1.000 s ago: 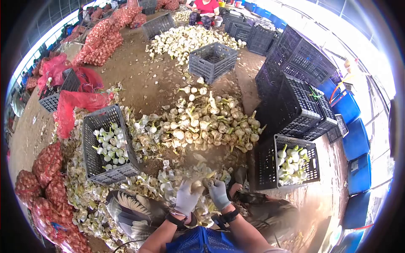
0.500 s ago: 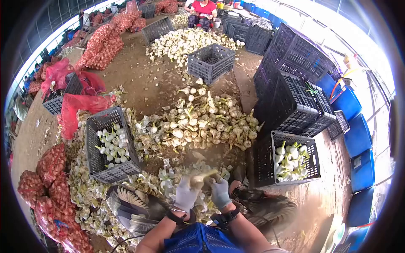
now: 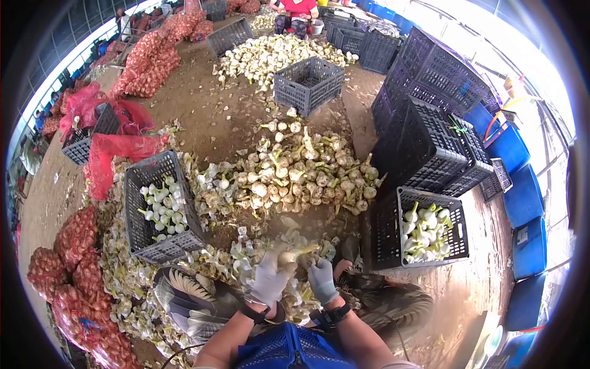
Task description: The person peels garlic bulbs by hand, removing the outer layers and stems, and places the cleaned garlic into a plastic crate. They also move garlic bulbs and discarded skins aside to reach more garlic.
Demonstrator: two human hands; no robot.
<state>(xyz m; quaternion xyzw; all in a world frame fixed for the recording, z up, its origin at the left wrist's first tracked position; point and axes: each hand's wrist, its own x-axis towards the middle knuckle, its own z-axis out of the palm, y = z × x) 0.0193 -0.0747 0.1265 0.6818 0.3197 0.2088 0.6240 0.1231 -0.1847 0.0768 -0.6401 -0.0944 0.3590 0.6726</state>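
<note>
My left hand (image 3: pixel 269 280), in a pale glove, is closed around a garlic bulb (image 3: pixel 287 256) whose stem points right. Just beside it, my gloved right hand (image 3: pixel 322 280) is curled near the stem end; whatever lies inside its fingers is hidden. Both hands are low between my knees, above a litter of loose garlic skins (image 3: pixel 246 253). Beyond them lies a heap of unpeeled garlic bulbs (image 3: pixel 307 178) with dirty skins and stems.
A black crate (image 3: pixel 166 246) with peeled white garlic stands left, another crate (image 3: pixel 435 263) with garlic right. Stacked crates (image 3: pixel 424 147) rise behind it. Red net sacks (image 3: pixel 80 301) lie left. An upright crate (image 3: pixel 307 92) stands ahead, near a white garlic pile (image 3: pixel 270 58) and a seated person (image 3: pixel 299 9).
My left hand has shifted slightly, with the garlic still in it. My right hand stays almost in place. The whole view has tilted a little.
</note>
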